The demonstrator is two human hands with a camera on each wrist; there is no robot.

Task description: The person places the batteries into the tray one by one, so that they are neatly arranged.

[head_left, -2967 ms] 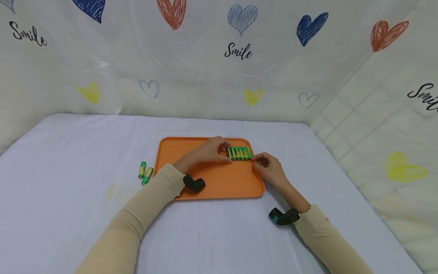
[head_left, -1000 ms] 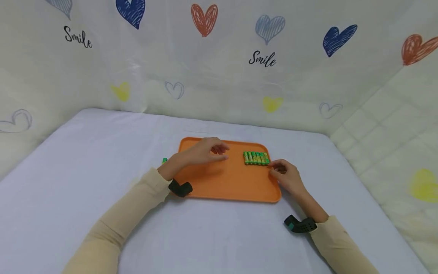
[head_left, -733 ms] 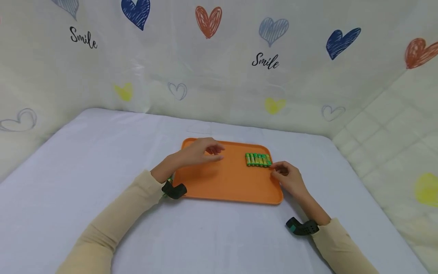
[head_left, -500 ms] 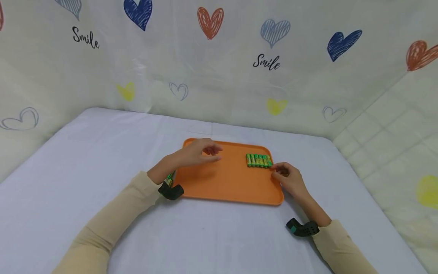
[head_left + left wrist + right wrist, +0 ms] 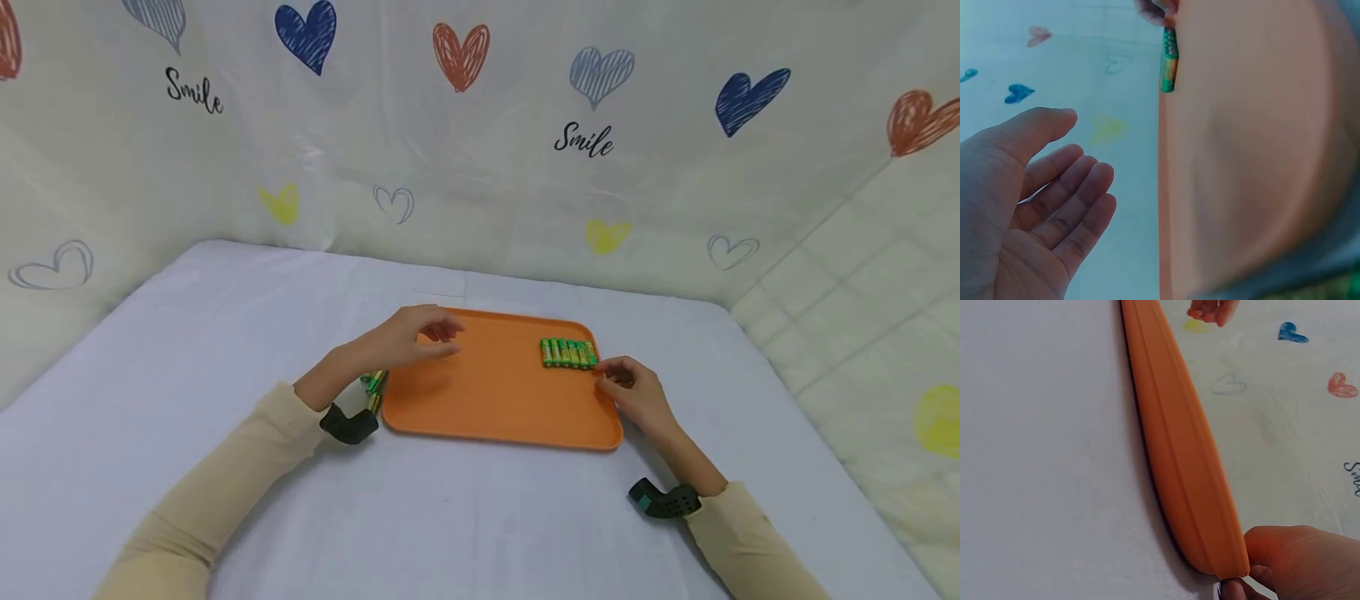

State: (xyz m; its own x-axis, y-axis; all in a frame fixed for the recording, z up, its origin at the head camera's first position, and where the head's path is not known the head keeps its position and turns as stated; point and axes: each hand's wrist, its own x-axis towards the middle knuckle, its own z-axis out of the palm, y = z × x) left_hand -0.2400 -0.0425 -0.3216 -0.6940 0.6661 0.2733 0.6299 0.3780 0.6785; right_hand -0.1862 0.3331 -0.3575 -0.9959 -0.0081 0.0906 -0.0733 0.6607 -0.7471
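Observation:
A row of several green-and-yellow batteries (image 5: 568, 353) lies side by side at the right end of an orange tray (image 5: 495, 408). My left hand (image 5: 416, 337) hangs over the tray's left part, fingers relaxed with nothing between them; its bare palm (image 5: 1022, 219) shows in the left wrist view. My right hand (image 5: 633, 392) is at the tray's right edge. Its index fingertip meets the end of the row, and its fingers (image 5: 1260, 547) sit around the rim in the right wrist view. Loose batteries (image 5: 377, 382) lie against the tray's left side, partly hidden by my left wrist.
White cloth covers the table (image 5: 480, 517) around the tray. A pale backdrop (image 5: 480, 167) with printed hearts rises behind it and along the right. Each wrist wears a black band, such as the right band (image 5: 663, 498).
My left hand has let go of the battery row and drawn back left across the tray. The view has turned, shifting the scene rightward. My right hand keeps its place at the tray's edge.

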